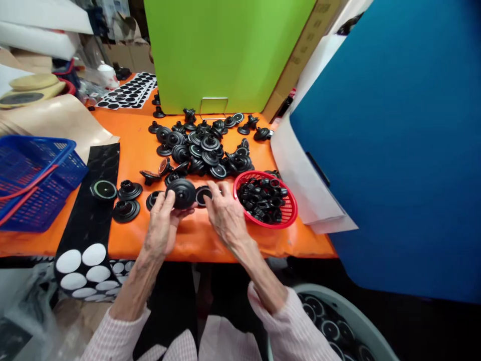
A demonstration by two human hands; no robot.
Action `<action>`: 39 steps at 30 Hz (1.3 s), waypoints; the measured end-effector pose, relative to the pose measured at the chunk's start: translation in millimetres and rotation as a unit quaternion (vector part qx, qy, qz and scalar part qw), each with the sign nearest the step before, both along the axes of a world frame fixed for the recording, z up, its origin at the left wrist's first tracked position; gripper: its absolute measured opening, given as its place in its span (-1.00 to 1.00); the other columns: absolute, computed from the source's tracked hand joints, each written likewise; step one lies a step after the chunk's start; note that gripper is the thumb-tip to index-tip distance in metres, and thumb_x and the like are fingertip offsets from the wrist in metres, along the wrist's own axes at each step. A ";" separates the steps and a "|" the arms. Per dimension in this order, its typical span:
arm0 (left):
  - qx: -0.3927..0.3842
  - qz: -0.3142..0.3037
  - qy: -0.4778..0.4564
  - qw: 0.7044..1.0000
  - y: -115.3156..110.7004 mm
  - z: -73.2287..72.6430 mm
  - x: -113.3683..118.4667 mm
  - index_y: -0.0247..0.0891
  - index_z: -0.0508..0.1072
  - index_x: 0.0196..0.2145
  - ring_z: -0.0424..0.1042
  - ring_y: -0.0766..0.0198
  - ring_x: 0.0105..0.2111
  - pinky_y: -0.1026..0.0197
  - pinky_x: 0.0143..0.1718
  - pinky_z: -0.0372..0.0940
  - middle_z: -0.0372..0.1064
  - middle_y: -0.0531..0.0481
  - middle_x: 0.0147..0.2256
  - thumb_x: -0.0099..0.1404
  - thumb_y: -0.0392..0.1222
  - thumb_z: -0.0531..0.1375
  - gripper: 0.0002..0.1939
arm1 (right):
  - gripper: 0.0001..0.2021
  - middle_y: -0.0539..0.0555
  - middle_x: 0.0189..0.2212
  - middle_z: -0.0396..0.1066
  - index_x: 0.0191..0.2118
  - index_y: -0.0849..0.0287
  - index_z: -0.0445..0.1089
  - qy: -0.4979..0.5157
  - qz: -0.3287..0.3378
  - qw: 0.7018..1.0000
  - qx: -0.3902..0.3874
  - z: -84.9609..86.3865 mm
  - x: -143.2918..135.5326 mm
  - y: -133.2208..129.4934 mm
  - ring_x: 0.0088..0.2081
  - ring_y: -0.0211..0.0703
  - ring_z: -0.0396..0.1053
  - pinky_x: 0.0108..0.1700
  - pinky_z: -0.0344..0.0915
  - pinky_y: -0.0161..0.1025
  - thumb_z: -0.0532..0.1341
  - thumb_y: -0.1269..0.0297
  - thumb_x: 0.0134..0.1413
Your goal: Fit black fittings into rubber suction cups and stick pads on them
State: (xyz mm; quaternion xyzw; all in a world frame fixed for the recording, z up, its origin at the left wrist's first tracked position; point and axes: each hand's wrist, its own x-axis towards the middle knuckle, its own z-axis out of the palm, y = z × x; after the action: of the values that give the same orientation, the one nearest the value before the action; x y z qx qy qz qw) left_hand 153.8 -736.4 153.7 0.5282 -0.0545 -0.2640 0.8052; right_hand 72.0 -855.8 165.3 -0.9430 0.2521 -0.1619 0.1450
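My left hand grips a black stepped rubber disc by its edge, thumb in front and fingers beneath, above the front of the table. My right hand is just to its right, fingers apart and bent. Its thumb and index finger are at the edge of another black disc with a pale ring; whether they touch it I cannot tell. Behind both hands lies a heap of similar black discs with raised centres. Beside my right hand stands a red basket of small black rings.
The table has an orange cover. At left are a blue basket and a black strip with white circles. A green board stands behind, a large blue panel at right. Below right, a grey tub holds discs.
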 end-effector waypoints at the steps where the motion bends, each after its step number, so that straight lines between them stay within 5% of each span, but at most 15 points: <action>1: -0.011 -0.016 0.049 0.999 4.6 0.5 0.1 -0.23 0.34 -0.28 0.47 0.28 -0.36 0.19 -0.24 0.38 0.42 0.03 -0.30 0.18 -0.04 0.25 -0.75 | -0.71 0.24 -0.11 0.38 0.00 0.16 0.33 -0.001 0.003 1.000 -0.026 5.9 -13.3 -5.2 -0.26 -0.02 0.40 -0.36 0.32 -0.18 -0.03 0.27 0.29; 5: 0.011 -0.031 0.146 0.989 25.0 -5.7 -5.8 -0.26 0.35 -0.24 0.51 0.26 -0.43 0.18 -0.36 0.43 0.47 -0.01 -0.29 0.16 -0.13 0.26 -0.76 | -0.81 0.20 -0.34 0.42 -0.27 0.14 0.38 0.026 -0.041 0.989 -0.139 4.3 -67.4 -48.1 -0.26 0.03 0.36 -0.25 0.29 -0.09 0.07 0.21 0.22; 10: 0.037 -0.043 0.184 0.981 38.9 -15.1 -20.0 -0.31 0.37 -0.31 0.55 0.18 -0.40 0.22 -0.44 0.42 0.47 -0.05 -0.30 0.15 -0.17 0.28 -0.79 | -0.76 0.09 -0.45 0.43 -0.36 0.10 0.33 0.029 -0.013 0.997 -0.067 -9.2 -89.0 -82.1 -0.39 -0.07 0.37 -0.32 0.25 -0.15 -0.01 0.19 0.24; 13: 0.035 -0.049 0.171 0.983 42.2 -18.0 -23.1 -0.32 0.37 -0.34 0.55 0.17 -0.38 0.21 -0.41 0.43 0.47 -0.05 -0.30 0.16 -0.15 0.29 -0.79 | -0.74 0.12 -0.39 0.45 -0.32 0.10 0.35 -0.062 -0.010 0.997 -0.034 8.2 -80.5 -60.8 -0.35 -0.05 0.40 -0.27 0.27 -0.13 -0.01 0.14 0.24; 15: 0.036 -0.050 0.165 0.984 43.6 -18.5 -23.2 -0.33 0.38 -0.34 0.55 0.16 -0.37 0.21 -0.41 0.43 0.47 -0.05 -0.31 0.17 -0.15 0.28 -0.79 | -0.76 0.08 -0.41 0.45 -0.32 0.08 0.36 -0.095 0.025 0.994 0.056 16.1 -69.8 -36.5 -0.39 -0.11 0.40 -0.30 0.28 -0.18 0.03 0.12 0.24; 18: 0.039 -0.050 0.158 0.985 45.4 -18.2 -22.6 -0.34 0.40 -0.29 0.56 0.14 -0.37 0.19 -0.40 0.43 0.48 -0.08 -0.30 0.16 -0.15 0.28 -0.78 | -0.77 0.04 -0.44 0.45 -0.33 0.08 0.36 -0.073 0.096 0.974 0.192 1.1 -51.5 -4.8 -0.42 -0.15 0.40 -0.33 0.31 -0.22 0.02 0.17 0.25; 21: 0.037 -0.062 0.154 0.985 48.4 -18.4 -22.2 -0.35 0.41 -0.27 0.56 0.14 -0.35 0.16 -0.35 0.45 0.49 -0.11 -0.27 0.16 -0.14 0.28 -0.76 | -0.72 0.12 -0.42 0.40 -0.35 0.12 0.37 -0.054 0.079 0.979 0.182 -33.7 -43.1 7.6 -0.40 -0.10 0.39 -0.30 0.35 -0.15 -0.04 0.23 0.25; 24: 0.036 -0.073 0.146 0.986 50.9 -19.7 -22.4 -0.36 0.42 -0.25 0.55 0.14 -0.33 0.15 -0.31 0.45 0.50 -0.12 -0.27 0.16 -0.13 0.27 -0.74 | -0.72 0.19 -0.23 0.36 -0.09 0.15 0.36 -0.062 0.073 0.983 0.156 -53.4 -48.0 7.0 -0.26 -0.05 0.41 -0.19 0.38 -0.09 -0.03 0.23 0.24; 29: 0.038 -0.079 0.113 0.990 47.5 -22.1 -27.1 -0.35 0.45 -0.21 0.51 0.16 -0.27 0.10 -0.27 0.46 0.47 -0.12 -0.20 0.16 -0.12 0.28 -0.71 | -0.75 0.18 -0.24 0.34 -0.09 0.19 0.36 -0.031 0.121 0.974 0.189 -39.5 -55.1 14.5 -0.28 -0.07 0.39 -0.21 0.40 -0.10 0.04 0.26 0.22; 34: 0.053 -0.092 0.063 0.992 41.0 -21.5 -35.2 -0.31 0.44 -0.17 0.48 0.14 -0.20 0.08 -0.23 0.46 0.45 -0.12 -0.14 0.15 -0.05 0.28 -0.65 | -0.78 0.08 -0.28 0.35 -0.04 0.12 0.34 -0.146 0.099 0.956 0.235 -20.2 -50.3 37.6 -0.34 -0.19 0.35 -0.21 0.40 -0.18 0.12 0.24 0.22; 39: 0.076 -0.098 0.017 0.992 36.4 -22.0 -40.1 -0.27 0.43 -0.11 0.47 0.14 -0.13 0.14 -0.16 0.44 0.47 -0.10 -0.12 0.18 -0.03 0.26 -0.63 | -0.76 0.09 -0.25 0.36 -0.03 0.10 0.35 -0.171 0.095 0.952 0.237 -21.8 -45.5 50.6 -0.33 -0.18 0.37 -0.21 0.41 -0.16 0.14 0.30 0.20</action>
State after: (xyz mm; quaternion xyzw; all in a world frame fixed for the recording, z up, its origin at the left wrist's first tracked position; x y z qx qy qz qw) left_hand 113.7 -700.0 131.7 0.5758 -0.0717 -0.3538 0.7336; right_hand 26.5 -805.2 143.5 -0.8594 0.1635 -0.2421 0.4196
